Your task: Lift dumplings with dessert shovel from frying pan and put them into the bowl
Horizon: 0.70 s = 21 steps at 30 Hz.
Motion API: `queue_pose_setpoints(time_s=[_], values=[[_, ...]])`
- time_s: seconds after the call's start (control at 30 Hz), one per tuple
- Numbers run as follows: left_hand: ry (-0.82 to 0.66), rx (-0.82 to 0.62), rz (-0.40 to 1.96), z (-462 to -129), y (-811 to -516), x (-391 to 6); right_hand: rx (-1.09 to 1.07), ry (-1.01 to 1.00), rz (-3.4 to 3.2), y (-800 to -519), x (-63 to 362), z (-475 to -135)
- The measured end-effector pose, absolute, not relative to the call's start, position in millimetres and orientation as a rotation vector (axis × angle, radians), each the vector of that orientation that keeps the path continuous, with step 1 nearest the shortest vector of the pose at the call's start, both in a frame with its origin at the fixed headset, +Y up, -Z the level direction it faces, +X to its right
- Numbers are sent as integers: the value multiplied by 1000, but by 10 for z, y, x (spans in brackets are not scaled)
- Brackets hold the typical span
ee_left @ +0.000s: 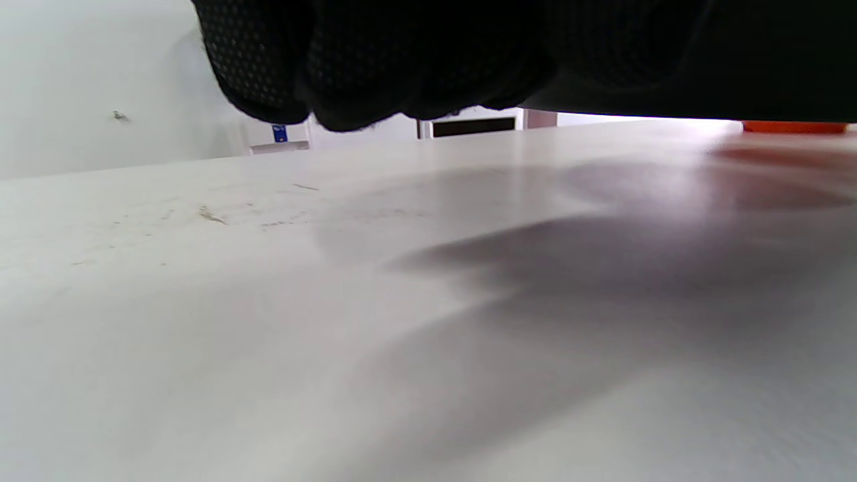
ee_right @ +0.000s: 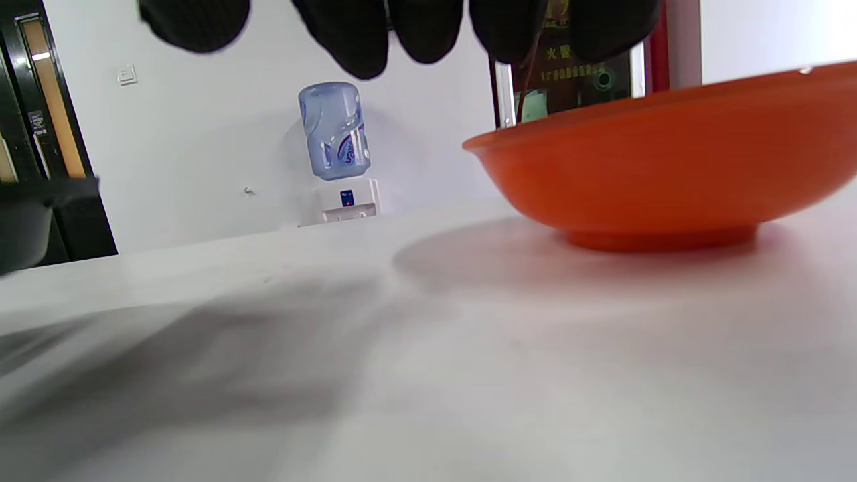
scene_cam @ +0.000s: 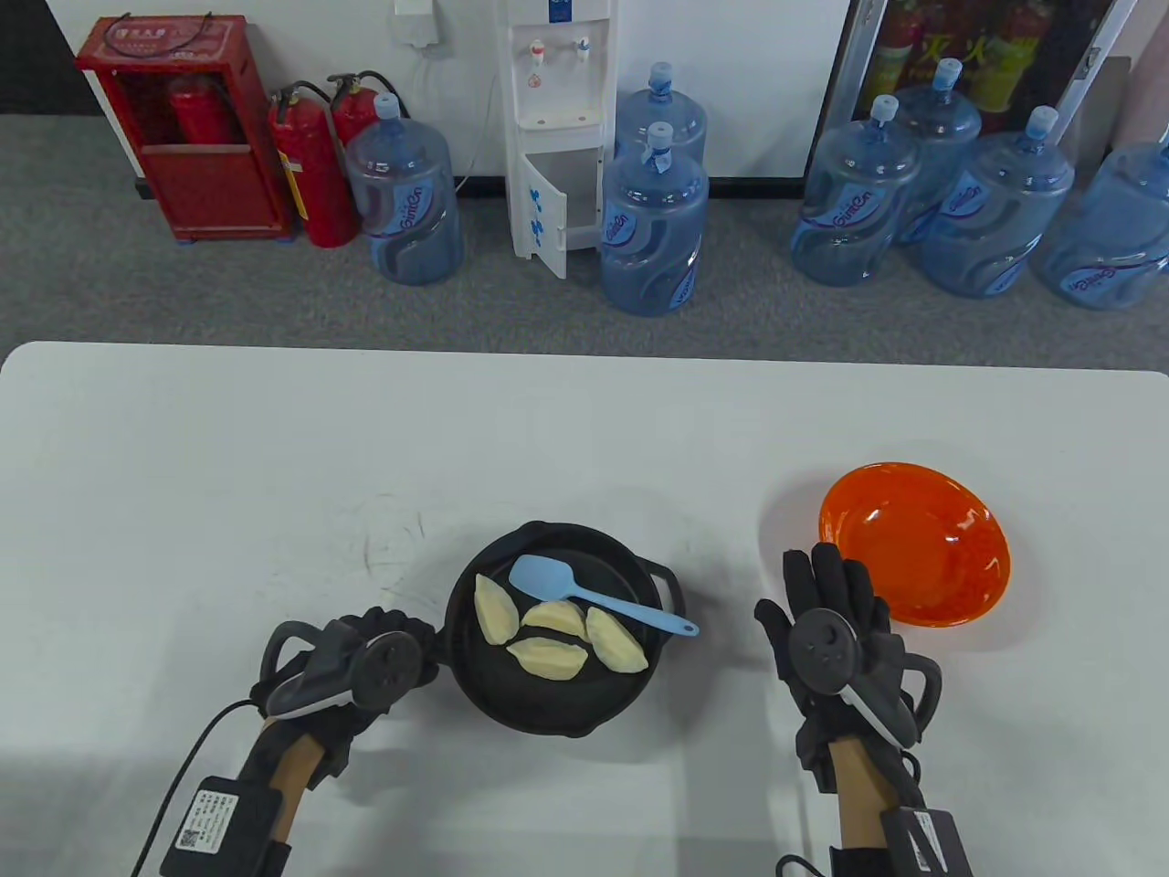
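Observation:
A black frying pan (scene_cam: 548,708) sits at the table's front centre with several pale dumplings (scene_cam: 548,656) in it. The blue dessert shovel (scene_cam: 548,578) lies loose in the pan, its handle reaching right over the rim. The orange bowl (scene_cam: 913,544) stands empty to the right, and shows large in the right wrist view (ee_right: 669,167). My left hand (scene_cam: 402,639) has its fingers (ee_left: 348,67) curled at the pan's left side, where they seem to grip its hidden handle. My right hand (scene_cam: 826,594) lies flat and open between pan and bowl, its fingers (ee_right: 428,27) straight, holding nothing.
The white table (scene_cam: 274,475) stretches wide to the left and behind the pan. Beyond its far edge, water jugs (scene_cam: 653,228), a dispenser (scene_cam: 557,128) and red fire extinguishers (scene_cam: 310,164) stand on the floor.

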<state>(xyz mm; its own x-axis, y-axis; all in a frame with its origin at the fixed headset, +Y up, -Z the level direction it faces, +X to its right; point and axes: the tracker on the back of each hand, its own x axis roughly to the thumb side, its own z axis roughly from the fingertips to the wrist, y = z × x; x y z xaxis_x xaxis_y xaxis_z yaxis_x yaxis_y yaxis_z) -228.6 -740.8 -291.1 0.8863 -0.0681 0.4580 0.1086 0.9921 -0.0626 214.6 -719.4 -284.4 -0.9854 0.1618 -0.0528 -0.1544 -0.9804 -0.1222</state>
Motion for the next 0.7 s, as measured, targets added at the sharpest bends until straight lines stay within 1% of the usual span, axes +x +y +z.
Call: queue_pose_setpoints(time_s=[0.2,0.43,0.57,0.7], values=[[-508,-142,-119,-2898,-7510,-2194,-84,-162,2995,-7205,2114,-2854],[-504,-185,-130,-2916,-7579,-2199,-72,-169,3001,-7203,2095,-2847],[-494,-218,-111,-2926,-7618,-2205,-20,-208,2981,-7167,2023,-2825],[-477,-251,-117,-2944,-7661,-2200,108,-263,2973,-7127,1816,-2784]])
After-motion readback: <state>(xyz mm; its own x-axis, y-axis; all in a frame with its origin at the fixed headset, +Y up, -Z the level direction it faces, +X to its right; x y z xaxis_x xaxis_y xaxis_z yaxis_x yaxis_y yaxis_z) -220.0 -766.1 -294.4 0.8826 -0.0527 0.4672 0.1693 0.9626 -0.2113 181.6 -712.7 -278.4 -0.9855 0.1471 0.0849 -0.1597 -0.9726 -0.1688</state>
